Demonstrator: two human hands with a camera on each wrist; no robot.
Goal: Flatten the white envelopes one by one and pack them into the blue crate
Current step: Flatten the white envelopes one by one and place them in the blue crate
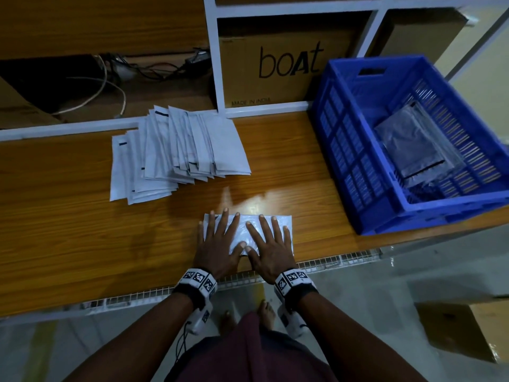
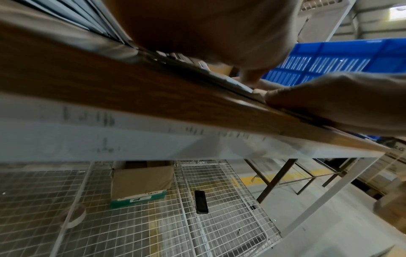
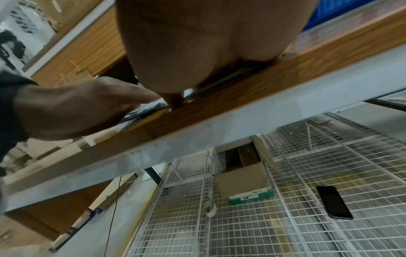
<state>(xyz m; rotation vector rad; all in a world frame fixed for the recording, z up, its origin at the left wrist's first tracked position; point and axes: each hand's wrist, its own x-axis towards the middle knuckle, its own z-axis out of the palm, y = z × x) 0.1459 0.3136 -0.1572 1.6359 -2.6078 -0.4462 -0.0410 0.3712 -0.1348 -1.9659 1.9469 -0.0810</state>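
One white envelope [image 1: 242, 230] lies flat on the wooden table [image 1: 82, 230] near its front edge. My left hand [image 1: 217, 238] and right hand [image 1: 268, 241] both press down on it, side by side, fingers straight and spread. A fanned pile of white envelopes [image 1: 176, 153] sits further back to the left. The blue crate [image 1: 358, 150] stands at the right with a few flat envelopes [image 1: 413, 144] inside. In the left wrist view my palm [image 2: 208, 34] covers the envelope edge; the crate [image 2: 329, 57] shows behind. In the right wrist view my palm [image 3: 193, 43] lies over the table edge.
A cardboard box marked "boat" [image 1: 286, 64] fills the white rack behind the table, with cables [image 1: 110, 84] in the bay to its left. Below the table a wire-mesh shelf [image 3: 285, 217] carries a phone [image 3: 335, 202] and a small box [image 3: 248, 184].
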